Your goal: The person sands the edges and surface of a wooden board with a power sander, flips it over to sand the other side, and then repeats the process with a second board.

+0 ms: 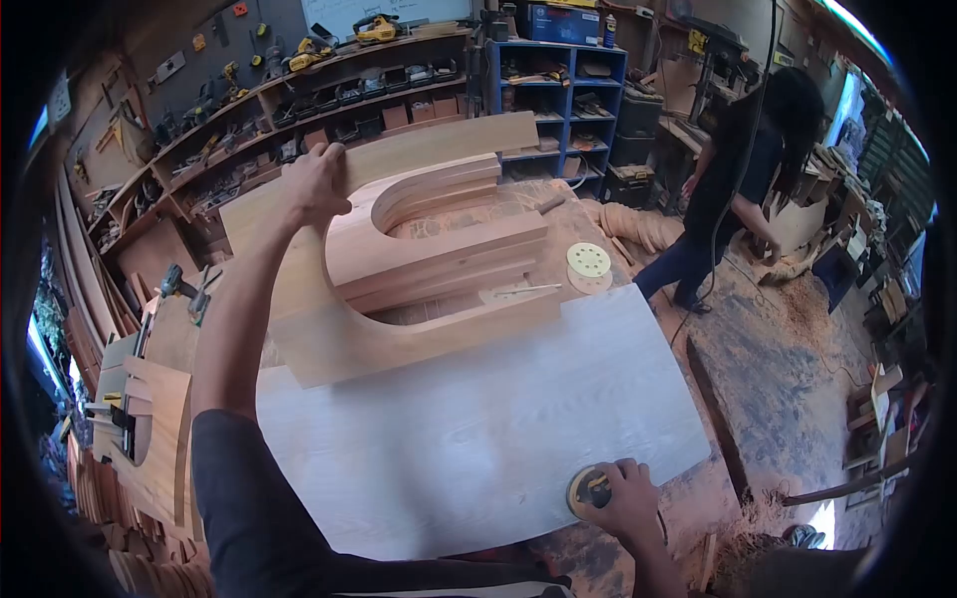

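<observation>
My left hand [321,184] is closed on the curved inner part of a broad U-shaped wooden panel [299,329]. Its lower edge is slightly blurred and overlaps a pale whitish board [478,419] with faint wood grain. Inside and behind the panel shows a thicker layered U-shaped wooden piece [439,249]. At the near right of the pale board, my right hand [630,498] is wrapped around a yellow-and-black sander [590,490]. The sander's underside is hidden. A perforated round sanding disc [588,261] lies beyond the board, with a thin stick [526,290] beside it.
Another person [743,179] bends over at the right, among sawdust and wood scraps. A drill [175,283] lies at the bench's left. Curved wooden parts [164,429] stand at the near left. Tool shelves [329,105] and a blue cabinet [558,110] line the back wall.
</observation>
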### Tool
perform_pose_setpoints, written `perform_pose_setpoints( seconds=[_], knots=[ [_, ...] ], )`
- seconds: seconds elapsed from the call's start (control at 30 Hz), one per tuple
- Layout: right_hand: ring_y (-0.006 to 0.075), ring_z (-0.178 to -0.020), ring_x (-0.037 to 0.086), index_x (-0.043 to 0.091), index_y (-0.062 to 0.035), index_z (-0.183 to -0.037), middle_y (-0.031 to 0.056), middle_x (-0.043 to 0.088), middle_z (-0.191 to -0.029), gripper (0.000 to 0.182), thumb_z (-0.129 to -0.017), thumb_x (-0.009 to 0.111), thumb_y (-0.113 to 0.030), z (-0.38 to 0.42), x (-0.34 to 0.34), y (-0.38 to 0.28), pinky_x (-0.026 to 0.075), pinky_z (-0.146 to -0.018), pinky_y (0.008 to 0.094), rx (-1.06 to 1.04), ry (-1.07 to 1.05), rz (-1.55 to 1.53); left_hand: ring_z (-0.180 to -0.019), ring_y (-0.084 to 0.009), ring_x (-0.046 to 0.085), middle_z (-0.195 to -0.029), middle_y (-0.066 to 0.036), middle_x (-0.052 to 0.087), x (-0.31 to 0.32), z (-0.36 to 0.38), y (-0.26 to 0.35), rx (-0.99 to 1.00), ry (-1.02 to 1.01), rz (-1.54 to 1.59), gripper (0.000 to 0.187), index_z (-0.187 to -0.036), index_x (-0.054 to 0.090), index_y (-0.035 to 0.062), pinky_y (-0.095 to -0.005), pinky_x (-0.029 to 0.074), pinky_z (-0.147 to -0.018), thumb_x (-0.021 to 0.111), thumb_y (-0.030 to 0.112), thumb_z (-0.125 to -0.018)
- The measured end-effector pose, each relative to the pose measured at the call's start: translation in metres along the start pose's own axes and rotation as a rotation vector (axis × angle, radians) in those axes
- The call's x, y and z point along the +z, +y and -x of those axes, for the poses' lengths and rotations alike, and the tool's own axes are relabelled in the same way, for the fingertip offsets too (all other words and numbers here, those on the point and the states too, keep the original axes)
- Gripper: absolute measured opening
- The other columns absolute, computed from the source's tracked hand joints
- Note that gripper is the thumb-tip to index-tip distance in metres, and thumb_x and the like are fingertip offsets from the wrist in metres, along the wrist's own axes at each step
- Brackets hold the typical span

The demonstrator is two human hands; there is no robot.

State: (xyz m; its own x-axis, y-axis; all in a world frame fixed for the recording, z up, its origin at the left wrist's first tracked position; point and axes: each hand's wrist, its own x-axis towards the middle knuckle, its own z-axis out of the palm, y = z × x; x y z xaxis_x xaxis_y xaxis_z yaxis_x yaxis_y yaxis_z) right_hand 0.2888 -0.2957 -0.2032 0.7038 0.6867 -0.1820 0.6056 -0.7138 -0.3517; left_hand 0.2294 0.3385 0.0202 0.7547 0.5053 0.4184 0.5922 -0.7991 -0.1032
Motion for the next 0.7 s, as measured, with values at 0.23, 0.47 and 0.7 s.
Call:
perform_pose_setpoints(
  seconds=[0.23, 0.47, 0.7],
  knots=[
    [0.0360, -0.113, 0.060, 0.069, -0.0166, -0.119, 0.0114, 0.063, -0.119, 0.058, -0.066, 0.089, -0.031, -0.004, 0.012, -0.016, 0.056, -0.092, 0.0513, 0.152, 0.152, 0.007, -0.122, -0.0367, 0.069, -0.134, -0.014, 0.069, 0.113, -0.141, -0.056, 0.006, -0.154, 0.003, 0.090, -0.143, 0.060, 0.0126, -0.0510, 0.059, -0.103, 0.089, 0.030, -0.059],
    [0.0374, -0.108, 0.065, 0.071, -0.0151, -0.116, 0.0134, 0.064, -0.113, 0.055, -0.066, 0.088, -0.027, -0.012, 0.011, -0.030, 0.056, -0.090, 0.0514, 0.200, 0.202, 0.035, -0.126, -0.0376, 0.069, -0.134, -0.019, 0.073, 0.227, -0.145, -0.041, -0.010, -0.250, 0.127, 0.071, -0.147, 0.064, 0.0136, -0.0454, 0.057, -0.109, 0.080, 0.028, -0.079],
    [0.0382, -0.112, 0.064, 0.070, -0.0137, -0.118, 0.0144, 0.064, -0.117, 0.055, -0.067, 0.089, -0.025, -0.007, 0.008, -0.031, 0.056, -0.093, 0.0517, 0.214, 0.192, -0.042, -0.145, -0.0461, 0.053, -0.152, -0.031, 0.057, 0.140, 0.056, 0.068, 0.385, -0.380, 0.498, 0.107, -0.160, 0.043, -0.0052, -0.0514, 0.041, -0.123, 0.082, 0.062, -0.087]
  ],
)
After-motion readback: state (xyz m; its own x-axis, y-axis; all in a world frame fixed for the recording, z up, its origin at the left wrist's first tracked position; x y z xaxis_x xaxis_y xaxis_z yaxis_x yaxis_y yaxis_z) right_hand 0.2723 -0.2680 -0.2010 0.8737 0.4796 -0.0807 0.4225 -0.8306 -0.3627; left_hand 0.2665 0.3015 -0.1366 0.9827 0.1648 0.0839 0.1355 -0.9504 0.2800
